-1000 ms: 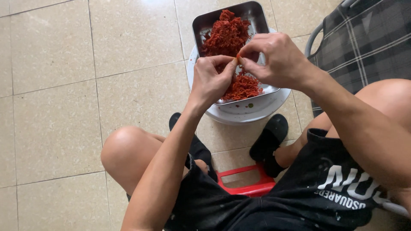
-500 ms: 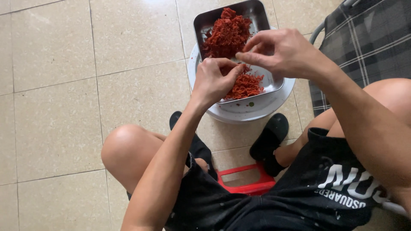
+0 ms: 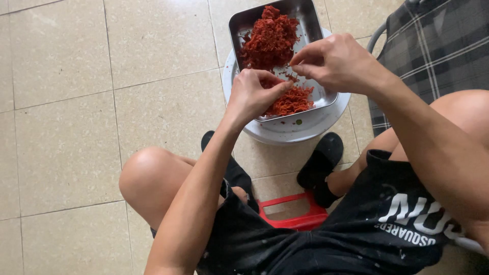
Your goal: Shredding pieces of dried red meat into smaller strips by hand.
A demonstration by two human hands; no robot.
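Two bare hands work over a meal-sized spread that sits low on the beige tiled floor (image 3: 66, 127), which fills most of the view from above. To the right, a dark plaid fabric seat with a metal tube frame (image 3: 433, 46) crowds the edge, close beside the person's right forearm. Black shorts (image 3: 326, 239) and two bare knees take up the bottom, with a red plastic stool (image 3: 295, 214) showing between the legs and a pair of black slippers (image 3: 318, 165) planted just below the round white plastic basin (image 3: 300, 127). That upturned basin carries a rectangular stainless steel tray (image 3: 318, 30), tilted slightly askew on it. Inside the tray lie two heaps of red shredded dried chilli (image 3: 270, 38), a large one at the far end and a smaller orange-red one near the front rim. The left hand (image 3: 252, 97) curls over the near heap, fingers drawn together on some shreds, though what exactly it grips is hidden by the knuckles. The right hand (image 3: 336, 61) hovers above the tray's right side, thumb and forefinger pinched on a small red piece.
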